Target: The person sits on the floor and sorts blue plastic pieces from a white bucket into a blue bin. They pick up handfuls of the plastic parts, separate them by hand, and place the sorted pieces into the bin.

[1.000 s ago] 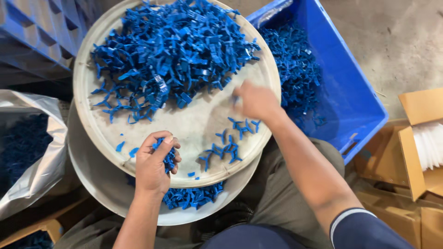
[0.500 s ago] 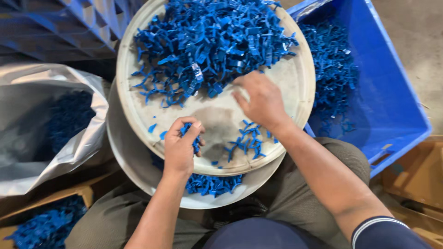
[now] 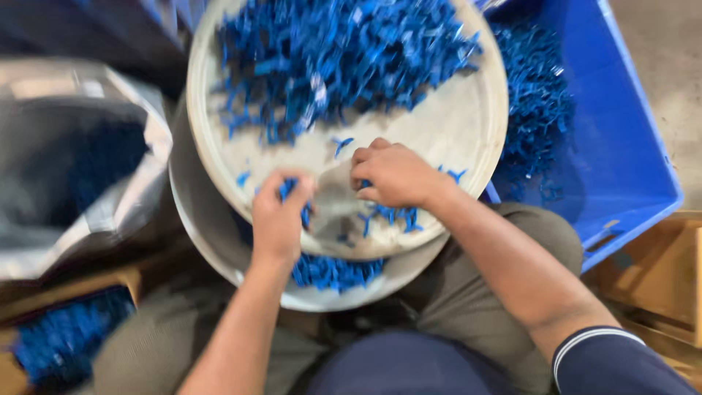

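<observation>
A round white tray (image 3: 468,132) rests on my lap over a second white basin (image 3: 212,241). A big heap of small blue plastic pieces (image 3: 344,58) covers the tray's far half. My left hand (image 3: 278,219) is curled at the tray's near edge with blue pieces showing between its fingers. My right hand (image 3: 395,175) lies palm down on the tray just right of it, fingers bent over a few loose blue pieces (image 3: 395,216). More blue pieces (image 3: 333,272) lie in the lower basin below my hands. The frame is blurred.
A blue plastic crate (image 3: 621,146) with blue pieces stands at the right. A clear plastic bag (image 3: 80,183) holding blue pieces sits at the left. Cardboard boxes are at the lower right (image 3: 658,278) and lower left (image 3: 58,344).
My right hand has drawn back from the heap toward my left hand at the tray's near edge. The camera has shifted, so the tray sits closer and higher in view.
</observation>
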